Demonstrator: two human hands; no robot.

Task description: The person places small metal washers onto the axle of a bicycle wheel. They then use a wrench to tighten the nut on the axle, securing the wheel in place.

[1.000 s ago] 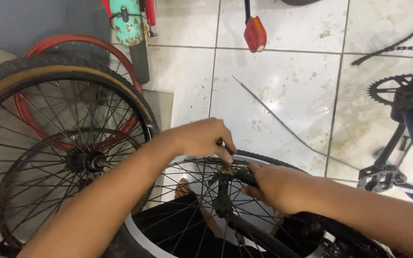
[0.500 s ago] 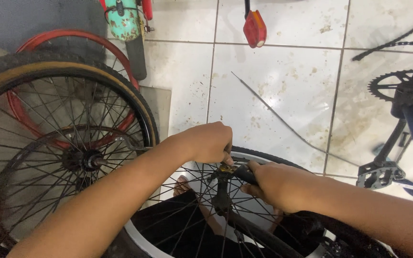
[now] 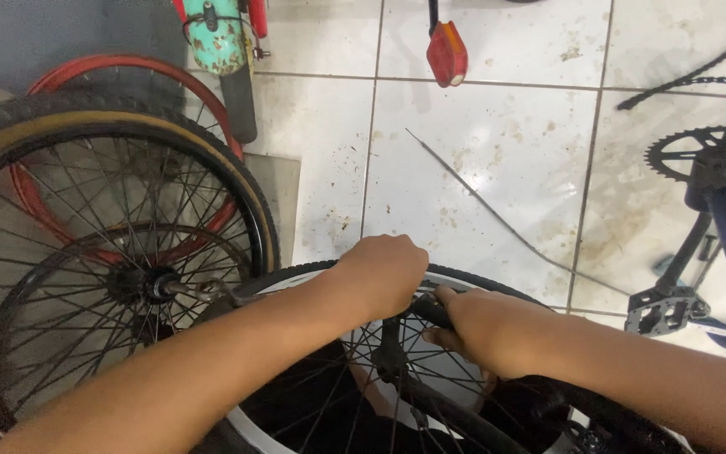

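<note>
A bicycle wheel [image 3: 296,277] with a black tyre, white rim and thin spokes stands upright right below me. My left hand [image 3: 380,271] is curled over its top near the rim, fingers closed on something I cannot see. My right hand [image 3: 479,329] grips a black handle of a tool [image 3: 430,311] beside the left hand, among the spokes. A dark fork or bar [image 3: 392,357] runs down through the wheel under both hands.
Leaning at left are a large tan-walled wheel [image 3: 119,252] and a red rim [image 3: 128,71]. A blue bicycle frame with chainring [image 3: 691,155] and pedal [image 3: 661,311] stands at right. A thin cable [image 3: 497,219] lies on the dirty white tiles. A red reflector [image 3: 447,52] hangs at top.
My left hand has slid slightly down and right over the rim, covering the tool tip. The right hand holds its place on the handle.
</note>
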